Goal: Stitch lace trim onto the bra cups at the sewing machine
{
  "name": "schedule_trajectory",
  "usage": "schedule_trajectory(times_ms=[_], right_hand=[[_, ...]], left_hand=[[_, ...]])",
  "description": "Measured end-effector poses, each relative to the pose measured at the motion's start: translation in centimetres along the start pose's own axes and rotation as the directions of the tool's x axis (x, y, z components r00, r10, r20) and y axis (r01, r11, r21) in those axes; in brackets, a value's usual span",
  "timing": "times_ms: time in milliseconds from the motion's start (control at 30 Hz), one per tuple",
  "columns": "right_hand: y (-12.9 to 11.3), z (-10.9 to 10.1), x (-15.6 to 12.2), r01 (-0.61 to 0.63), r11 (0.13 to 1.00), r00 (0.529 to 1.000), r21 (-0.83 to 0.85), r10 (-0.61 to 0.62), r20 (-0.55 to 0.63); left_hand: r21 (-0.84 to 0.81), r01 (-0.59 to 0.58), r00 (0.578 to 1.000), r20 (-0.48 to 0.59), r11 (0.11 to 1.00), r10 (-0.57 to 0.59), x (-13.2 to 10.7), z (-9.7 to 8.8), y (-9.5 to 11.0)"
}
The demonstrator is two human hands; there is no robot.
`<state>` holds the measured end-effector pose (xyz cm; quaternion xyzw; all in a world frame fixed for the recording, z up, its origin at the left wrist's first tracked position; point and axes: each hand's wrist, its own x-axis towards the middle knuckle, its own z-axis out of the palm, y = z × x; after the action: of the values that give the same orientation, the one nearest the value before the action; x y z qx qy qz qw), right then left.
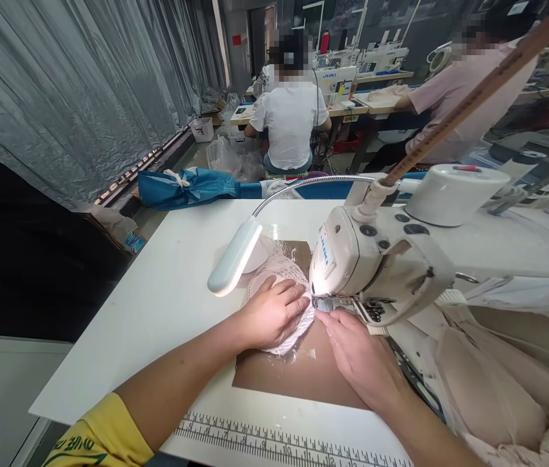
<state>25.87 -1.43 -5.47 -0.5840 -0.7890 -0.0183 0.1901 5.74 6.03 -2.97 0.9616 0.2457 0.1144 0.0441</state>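
Observation:
My left hand (270, 314) lies flat, fingers spread, on a white lace fabric piece (288, 337) on the sewing table, pressing it down just left of the needle. My right hand (359, 358) rests on the brown mat (284, 379) with its fingers stretched toward the presser foot (325, 305), fingertips touching the lace edge there. The white sewing machine head (376, 259) stands right above both hands. What lies under the needle itself is hidden by the machine.
A gooseneck lamp (235, 256) hangs over the lace. A printed ruler (274, 444) runs along the white table's (167, 305) front edge. Pinkish fabric (492, 383) is piled at right. Two people sit at sewing machines farther back. Blue bag (186, 187) behind the table.

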Motion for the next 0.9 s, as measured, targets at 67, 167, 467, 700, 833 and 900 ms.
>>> schedule_trajectory(times_ms=[67,167,467,700,833,900], right_hand=[[0.19,0.21,-0.27,-0.026,0.999,1.0,-0.019,0.026,0.002],[0.4,0.28,-0.52,-0.027,0.999,0.999,-0.034,0.028,0.019],[0.21,-0.42,-0.22,-0.026,1.0,0.999,0.009,0.026,0.036],[0.25,-0.5,-0.24,0.002,0.999,1.0,0.039,-0.002,0.013],[0.17,-0.49,-0.27,0.006,0.998,1.0,0.061,-0.007,0.017],[0.13,-0.46,-0.26,0.027,0.998,0.999,0.064,-0.029,0.031]], left_hand=[[-0.018,-0.019,1.0,0.006,1.0,0.019,-0.2,-0.28,0.07],[-0.072,-0.064,0.998,-0.006,0.995,0.064,-0.56,-0.59,0.22],[-0.105,0.035,0.999,-0.002,0.994,-0.035,-0.47,-0.51,1.0],[-0.186,0.039,0.999,0.018,0.982,-0.037,-0.44,-0.88,0.59],[-0.236,0.039,0.999,0.037,0.971,-0.031,-0.22,-0.95,0.38],[-0.249,0.046,0.999,0.021,0.967,-0.042,-0.11,-0.94,0.37]])
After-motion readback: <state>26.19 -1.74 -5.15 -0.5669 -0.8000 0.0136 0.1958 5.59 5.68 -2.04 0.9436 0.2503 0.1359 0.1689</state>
